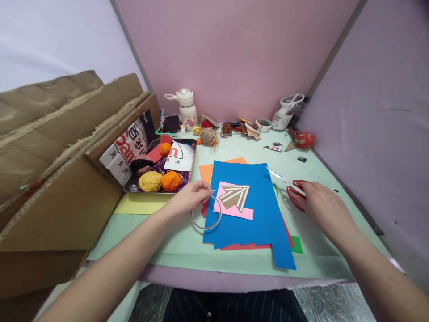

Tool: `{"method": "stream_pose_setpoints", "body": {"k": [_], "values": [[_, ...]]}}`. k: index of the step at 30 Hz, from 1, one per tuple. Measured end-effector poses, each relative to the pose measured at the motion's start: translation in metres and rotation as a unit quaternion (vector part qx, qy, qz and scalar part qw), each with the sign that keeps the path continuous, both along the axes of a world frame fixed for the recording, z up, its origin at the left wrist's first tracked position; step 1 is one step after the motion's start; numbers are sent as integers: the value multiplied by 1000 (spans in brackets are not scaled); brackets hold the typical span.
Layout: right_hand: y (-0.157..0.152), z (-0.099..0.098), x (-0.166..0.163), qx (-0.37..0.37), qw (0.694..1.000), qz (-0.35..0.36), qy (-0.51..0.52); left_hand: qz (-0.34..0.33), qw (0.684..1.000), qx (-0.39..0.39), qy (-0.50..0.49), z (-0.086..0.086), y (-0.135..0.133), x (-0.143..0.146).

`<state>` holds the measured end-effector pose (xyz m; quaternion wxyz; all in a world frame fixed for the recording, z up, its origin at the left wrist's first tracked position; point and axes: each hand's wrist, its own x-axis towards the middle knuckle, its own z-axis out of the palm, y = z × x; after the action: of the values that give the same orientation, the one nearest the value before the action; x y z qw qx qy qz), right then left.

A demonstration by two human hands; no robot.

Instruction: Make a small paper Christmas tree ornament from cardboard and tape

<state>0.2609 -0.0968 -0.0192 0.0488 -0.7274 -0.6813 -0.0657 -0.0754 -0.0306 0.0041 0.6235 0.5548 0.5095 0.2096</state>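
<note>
My left hand (196,194) is closed in a pinch at the left edge of the blue paper sheet (256,228). From its fingers hangs a thin pale ring (220,213), which looks like a narrow roll of tape; a small white tip shows at the fingertips. Red-handled scissors (295,197) are in my right hand (321,203), their blades pointing left at the sheet's upper right corner. On the blue sheet lies a pink paper piece (246,213), and on that a brown cardboard arrow shape (231,203) with several white strips across it.
Left of the papers, a metal tray (161,192) holds yarn balls and paper pieces. Tall cardboard sheets (60,197) lean at the far left. Along the back stand a white bottle (187,109), yarn and a white container (282,117). Paper scraps (275,147) lie at right.
</note>
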Motion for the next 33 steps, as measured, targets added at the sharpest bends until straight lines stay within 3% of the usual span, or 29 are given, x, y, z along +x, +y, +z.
{"method": "stream_pose_setpoints", "body": {"k": [4,7,9,12,14,16,20,24,33], "values": [[1,-12,12,-41,999,-12,-1,23,993,-49,-107,-15,-2,0],[1,0,-3,19,1000,23,1,24,989,-53,-136,-22,-3,-2],[2,15,-24,47,996,62,47,25,988,-52,-144,-24,-4,-3],[11,32,-67,-8,965,176,196,28,987,-48,-154,-24,-6,-4],[22,34,-96,-49,938,241,243,31,986,-43,-156,-23,-7,-4],[36,30,-119,-62,932,258,249,36,986,-40,-156,-22,-8,-4],[59,9,-145,-106,938,225,240,53,986,-41,-154,-21,-10,-6],[62,-7,-151,-107,947,194,233,60,987,-33,-143,-19,-12,-5],[62,-11,-159,-102,948,174,246,53,988,-42,-137,-19,-14,-3]]}}
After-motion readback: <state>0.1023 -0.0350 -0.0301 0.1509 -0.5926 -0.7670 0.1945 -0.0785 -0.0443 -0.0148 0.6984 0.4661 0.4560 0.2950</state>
